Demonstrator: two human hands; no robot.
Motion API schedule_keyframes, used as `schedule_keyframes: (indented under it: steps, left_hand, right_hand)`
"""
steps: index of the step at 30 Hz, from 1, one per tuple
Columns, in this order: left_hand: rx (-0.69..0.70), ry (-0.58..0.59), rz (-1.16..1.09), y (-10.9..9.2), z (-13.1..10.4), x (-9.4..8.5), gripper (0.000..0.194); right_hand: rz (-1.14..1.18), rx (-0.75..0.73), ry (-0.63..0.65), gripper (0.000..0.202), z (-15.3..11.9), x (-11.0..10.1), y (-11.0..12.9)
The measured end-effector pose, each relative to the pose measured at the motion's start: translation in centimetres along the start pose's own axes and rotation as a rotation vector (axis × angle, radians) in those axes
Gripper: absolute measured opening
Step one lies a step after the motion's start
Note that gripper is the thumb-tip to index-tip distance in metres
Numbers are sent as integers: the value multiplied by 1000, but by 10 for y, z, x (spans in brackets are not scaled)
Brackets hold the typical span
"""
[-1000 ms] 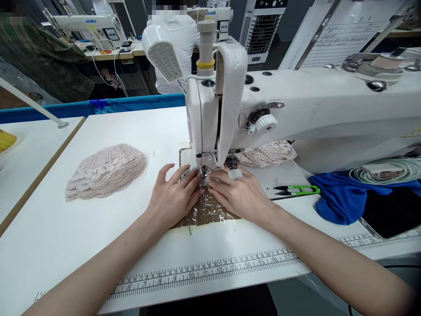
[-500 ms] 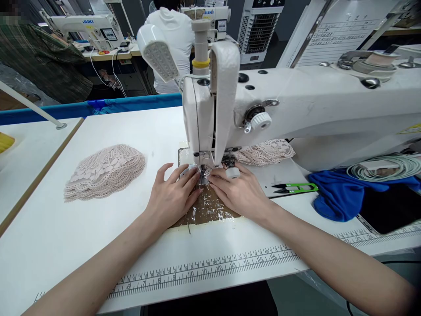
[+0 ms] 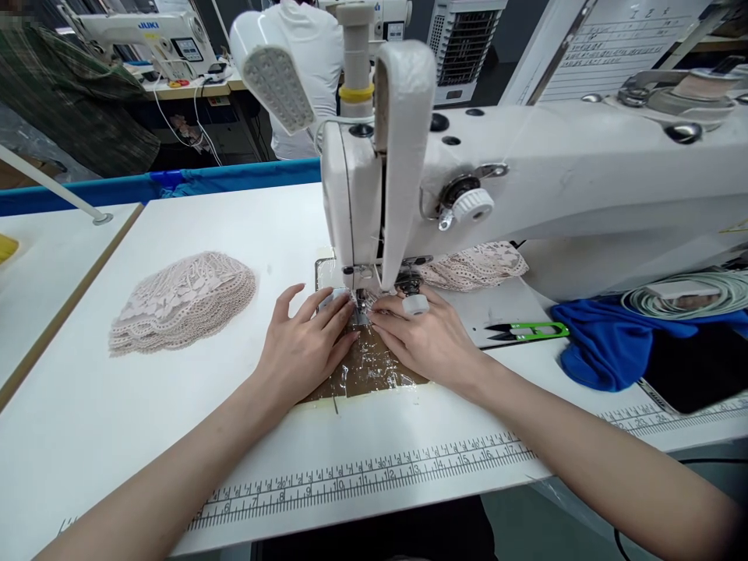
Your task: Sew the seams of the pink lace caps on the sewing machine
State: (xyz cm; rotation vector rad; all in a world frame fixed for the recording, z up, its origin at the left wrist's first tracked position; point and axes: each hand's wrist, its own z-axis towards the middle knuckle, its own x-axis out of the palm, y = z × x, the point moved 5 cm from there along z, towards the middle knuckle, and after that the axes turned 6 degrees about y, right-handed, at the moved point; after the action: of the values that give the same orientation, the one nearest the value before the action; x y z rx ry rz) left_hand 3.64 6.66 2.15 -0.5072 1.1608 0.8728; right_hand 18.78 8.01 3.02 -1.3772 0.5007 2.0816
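Observation:
At the sewing machine [image 3: 403, 171], both of my hands flank the presser foot [image 3: 361, 304]. My left hand [image 3: 304, 335] lies flat on the left, its fingers stretched and apart, the index fingertip beside the foot. On the right, my right hand [image 3: 426, 335] has its fingers bunched together on a bit of pale lace by the needle; a white knob [image 3: 415, 305] partly covers them. More pale pink lace [image 3: 476, 266] lies bunched behind that hand, under the machine arm. Below the fingers is a brown plate [image 3: 374, 362] covered in clear, shiny tape.
A stack of scalloped lace pieces [image 3: 184, 304] lies on the left of the white table [image 3: 87, 436]. Green thread snips [image 3: 529, 332], a blue cloth [image 3: 601, 343], a coiled pale band [image 3: 683, 298] and a black phone [image 3: 695, 366] are at right. Two people are beyond the table.
The camera view has shifted slightly, so the machine looks a little nearer. My hands hold nearly the same place at the presser foot.

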Motion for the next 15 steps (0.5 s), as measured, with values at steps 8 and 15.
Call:
schedule_keyframes:
  steps: [8,15]
  left_hand:
    - [-6,0,-14,-1,0,-1,33]
    - [-23,10,-64,0,1,-1,36]
  right_hand:
    - [21,13,12,24,0,0,-1]
    - [5,14,34,25,-1,1,-1]
